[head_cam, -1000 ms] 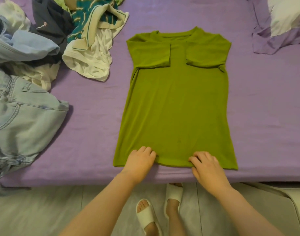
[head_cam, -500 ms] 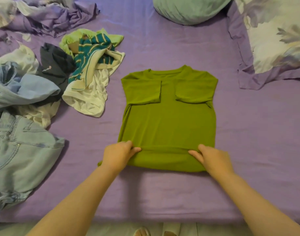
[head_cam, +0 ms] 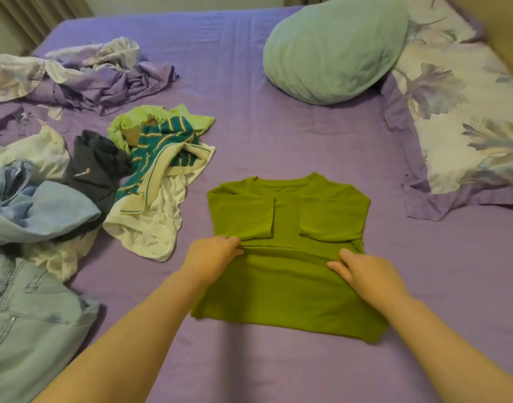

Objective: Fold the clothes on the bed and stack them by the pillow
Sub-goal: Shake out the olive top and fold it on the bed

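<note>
Jeans (head_cam: 31, 330) and floral pillow (head_cam: 476, 120) cut off by left and right edges; left hand (head_cam: 211, 257) fingertips hidden under green shirt (head_cam: 287, 289) fold; forearms cropped below.

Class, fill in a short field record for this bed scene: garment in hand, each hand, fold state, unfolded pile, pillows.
Garment: green T-shirt, sleeves folded in
Left hand: grips the hem at its left end
Right hand: grips the hem at its right end
Fold state: bottom half brought up over the body
Unfolded pile: jeans, striped top
Pillows: floral pillow, pale green pillow

Green tee (head_cam: 287, 274), half-folded, flat mid-bed (head_cam: 278, 141)
</note>
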